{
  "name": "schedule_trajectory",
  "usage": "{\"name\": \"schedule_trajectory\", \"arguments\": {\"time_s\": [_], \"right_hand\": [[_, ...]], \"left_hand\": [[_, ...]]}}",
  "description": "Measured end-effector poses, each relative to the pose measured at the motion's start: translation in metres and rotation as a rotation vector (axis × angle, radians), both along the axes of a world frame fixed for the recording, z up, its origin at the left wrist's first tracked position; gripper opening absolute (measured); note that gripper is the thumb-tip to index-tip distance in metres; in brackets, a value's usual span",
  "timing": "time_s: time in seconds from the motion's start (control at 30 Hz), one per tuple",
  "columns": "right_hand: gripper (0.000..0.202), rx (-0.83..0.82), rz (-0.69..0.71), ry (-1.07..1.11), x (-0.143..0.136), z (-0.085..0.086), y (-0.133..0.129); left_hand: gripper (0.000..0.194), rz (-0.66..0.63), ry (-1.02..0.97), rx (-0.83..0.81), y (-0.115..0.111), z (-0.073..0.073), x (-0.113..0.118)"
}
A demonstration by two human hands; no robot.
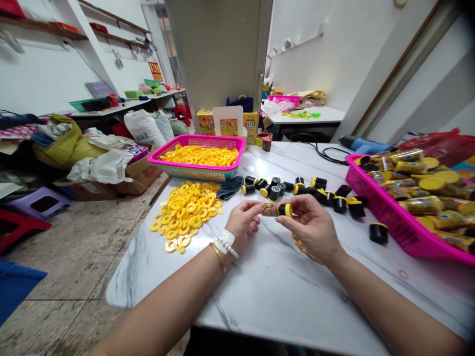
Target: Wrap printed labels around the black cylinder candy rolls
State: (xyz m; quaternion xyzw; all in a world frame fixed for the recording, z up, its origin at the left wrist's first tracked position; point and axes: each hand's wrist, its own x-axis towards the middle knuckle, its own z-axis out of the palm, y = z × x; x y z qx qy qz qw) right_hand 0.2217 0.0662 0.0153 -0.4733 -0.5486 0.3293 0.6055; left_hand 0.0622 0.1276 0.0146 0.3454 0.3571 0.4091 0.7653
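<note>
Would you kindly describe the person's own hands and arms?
The left hand and right hand are ungloved, the visible forearms sleeveless. The left wrist wears a gold-coloured bangle, a white beaded bracelet and an unclear white piece; the right wrist shows no jewellery.

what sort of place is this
Probably a small hand-assembly workshop: a heap of yellow rings lies loose on the table, a pink basket at the right is piled with tubes, and what looks like a blue power tool lies behind it.
</note>
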Motion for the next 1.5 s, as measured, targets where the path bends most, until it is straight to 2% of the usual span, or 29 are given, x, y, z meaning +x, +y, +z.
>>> {"name": "schedule_trajectory", "arguments": {"time_s": [0.07, 0.13, 0.23, 0.33, 0.43, 0.63, 0.7, 0.77, 0.83, 0.9, 1.03, 1.1, 1.2, 1.27, 1.37, 1.5], "right_hand": [[0.035, 0.030, -0.030, -0.022, 0.002, 0.000, 0.001], [0.035, 0.032, -0.026, -0.108, 0.004, -0.001, 0.002], [0.032, 0.015, 0.010, -0.253, 0.009, -0.001, 0.004], [0.026, 0.042, 0.004, -0.327, 0.010, 0.001, 0.003], [0.023, 0.144, -0.016, -0.467, 0.008, 0.004, 0.001], [0.017, 0.308, -0.047, -0.614, 0.009, 0.002, 0.003], [0.016, 0.284, -0.067, -0.579, 0.009, -0.003, 0.003], [0.016, 0.183, -0.081, -0.453, 0.008, -0.009, 0.002], [0.019, 0.038, -0.042, -0.271, 0.005, -0.015, 0.001], [0.024, -0.071, 0.023, -0.118, 0.004, -0.019, 0.002], [0.027, -0.025, -0.005, -0.082, 0.005, -0.020, 0.007], [0.030, 0.010, 0.023, -0.096, 0.007, -0.018, 0.008], [0.039, 0.023, 0.175, -0.046, 0.011, -0.016, 0.008], [0.034, 0.049, 0.235, 0.005, 0.012, -0.014, 0.006], [0.019, 0.076, 0.233, 0.095, 0.010, -0.013, 0.002], [0.017, 0.052, 0.249, 0.139, 0.009, -0.010, -0.002]], "left_hand": [[0.051, -0.119, 0.034, 0.100, 0.002, 0.003, -0.003], [0.052, -0.241, 0.054, 0.186, 0.005, 0.004, -0.006], [0.046, -0.259, 0.097, 0.249, 0.010, 0.001, -0.008], [0.046, -0.277, 0.123, 0.235, 0.012, -0.002, -0.008], [0.045, -0.296, 0.145, 0.246, 0.011, -0.002, -0.008], [0.044, -0.404, 0.042, 0.129, 0.012, -0.002, -0.012], [0.039, -0.358, 0.094, 0.249, 0.011, -0.003, -0.011], [0.033, -0.282, 0.170, 0.443, 0.009, -0.004, -0.010], [0.031, -0.235, 0.233, 0.596, 0.005, -0.003, -0.008], [0.034, -0.233, 0.270, 0.643, 0.004, -0.001, -0.008], [0.056, -0.255, 0.229, 0.524, 0.009, 0.001, -0.009], [0.053, -0.271, 0.159, 0.446, 0.012, 0.000, -0.009], [0.052, -0.375, 0.118, 0.317, 0.014, -0.003, -0.009], [0.055, -0.433, 0.095, 0.233, 0.014, -0.005, -0.008], [0.052, -0.494, -0.021, 0.156, 0.010, -0.007, -0.007], [0.051, -0.523, -0.069, 0.111, 0.005, -0.006, -0.005]]}}
